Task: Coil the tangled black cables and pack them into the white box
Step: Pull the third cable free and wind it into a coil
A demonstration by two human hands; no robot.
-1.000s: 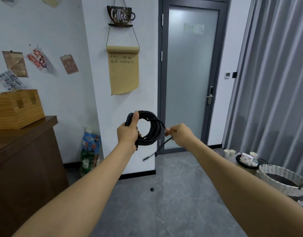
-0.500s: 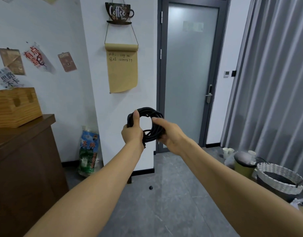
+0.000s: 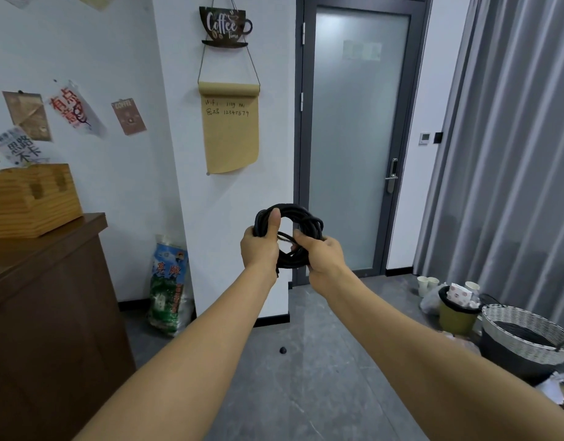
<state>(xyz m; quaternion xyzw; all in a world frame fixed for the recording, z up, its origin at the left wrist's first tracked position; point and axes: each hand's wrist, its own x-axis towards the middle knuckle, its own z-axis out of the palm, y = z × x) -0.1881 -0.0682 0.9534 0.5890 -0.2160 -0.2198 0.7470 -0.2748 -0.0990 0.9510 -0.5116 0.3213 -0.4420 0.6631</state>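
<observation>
Head view shows your left hand [image 3: 260, 249] wrapped round the left side of the round coil of thin black rubber cable [image 3: 301, 224], thumb pressed up along the loops so the turns stay stacked and cannot spring apart. Your right hand [image 3: 319, 254] closes on the coil's lower right side, fingertips pinching a strand that crosses the opening, most likely the loose tail being tucked through to lock the bundle. You hold the coil out at arm's length in mid-air, in front of the white pillar [image 3: 223, 192] and beside the frosted glass door with its dark grey frame [image 3: 354, 138], which keeps both hands free to work round it.

The white box is nowhere in this view, so you cannot judge the carry to it. The cable's end and any plug are hidden among the loops and behind your fingers. Whether other cables remain is not visible. The small dark object on the grey floor [image 3: 283, 350] is too small to identify.
</observation>
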